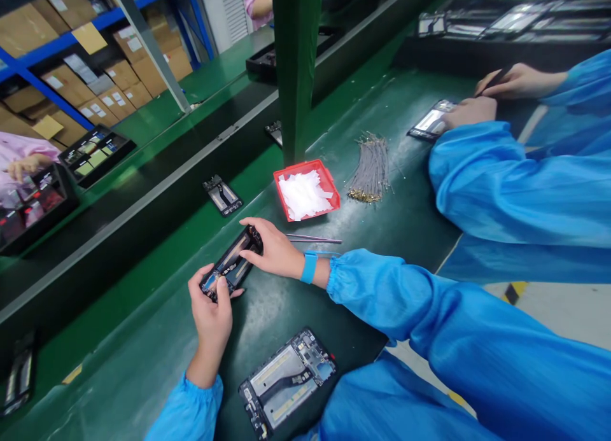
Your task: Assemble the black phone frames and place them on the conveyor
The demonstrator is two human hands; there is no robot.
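Observation:
Between both my hands I hold an opened phone frame [232, 261], tilted above the green bench mat. My left hand [212, 310] grips its near lower end, thumb on the inner face. At the other end my right hand [274, 249] has its fingers over the edge and its thumb at the inside; a blue band circles that wrist. Another opened phone frame [289, 384], showing its circuit board and a black flex cable, lies on the mat close to my body. Tweezers [315, 239] lie just beyond my right wrist.
A red bin [338, 202] of white paper strips stands beside a bundle of thin grey cables [370, 167]. One phone frame [223, 196] lies on the lower strip by the rail. A green post [296, 78] rises behind the bin. At right, a co-worker's hands [472, 113] handle another phone.

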